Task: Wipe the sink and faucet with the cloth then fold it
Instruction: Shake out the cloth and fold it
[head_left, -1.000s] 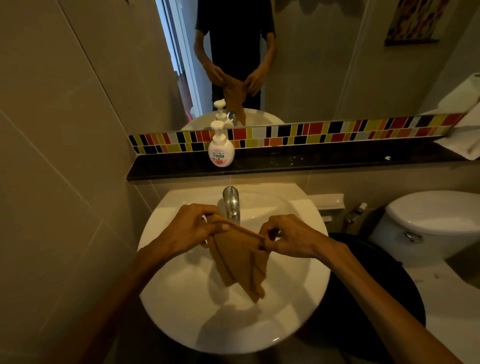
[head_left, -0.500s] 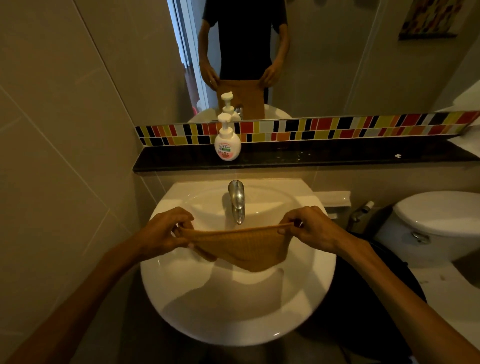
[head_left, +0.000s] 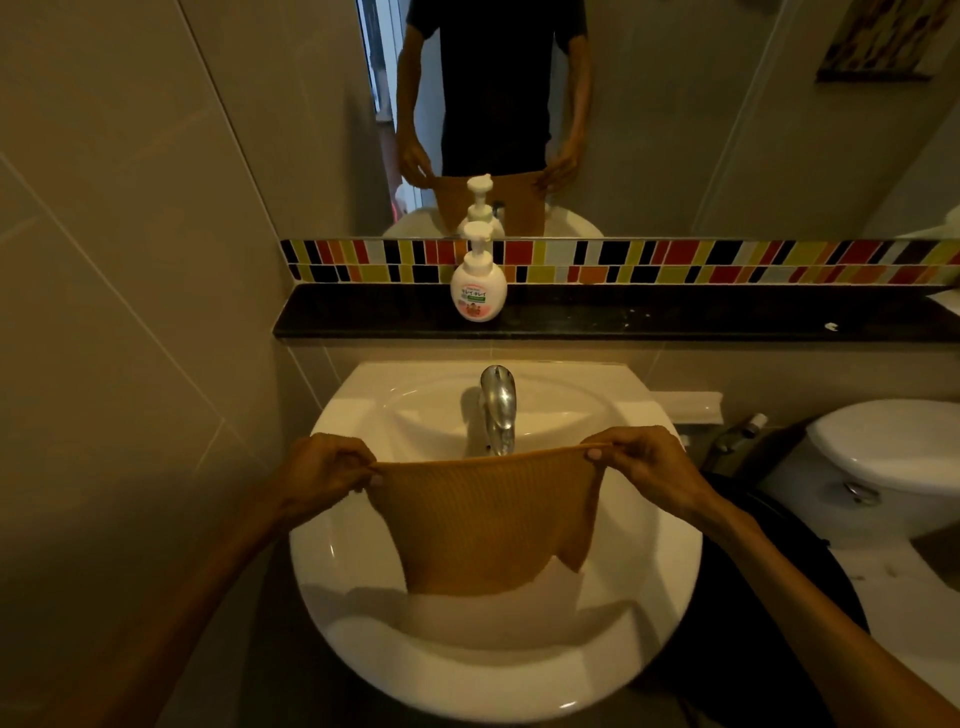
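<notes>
An orange-brown ribbed cloth (head_left: 485, 525) hangs spread flat over the white round sink (head_left: 467, 670). My left hand (head_left: 324, 470) pinches its top left corner and my right hand (head_left: 641, 465) pinches its top right corner, with the top edge pulled taut between them. The cloth's lower right corner is folded up a little. The chrome faucet (head_left: 497, 408) stands just behind the cloth's top edge, its spout tip partly hidden by the cloth.
A white soap pump bottle (head_left: 478, 285) stands on the dark ledge (head_left: 675, 314) under the mirror. A white toilet (head_left: 893, 462) is at the right, a dark bin (head_left: 779, 597) between it and the sink. A tiled wall closes the left side.
My hands have moved apart and the bunched, hanging cloth has been opened out into a flat sheet that hangs lower over the basin.
</notes>
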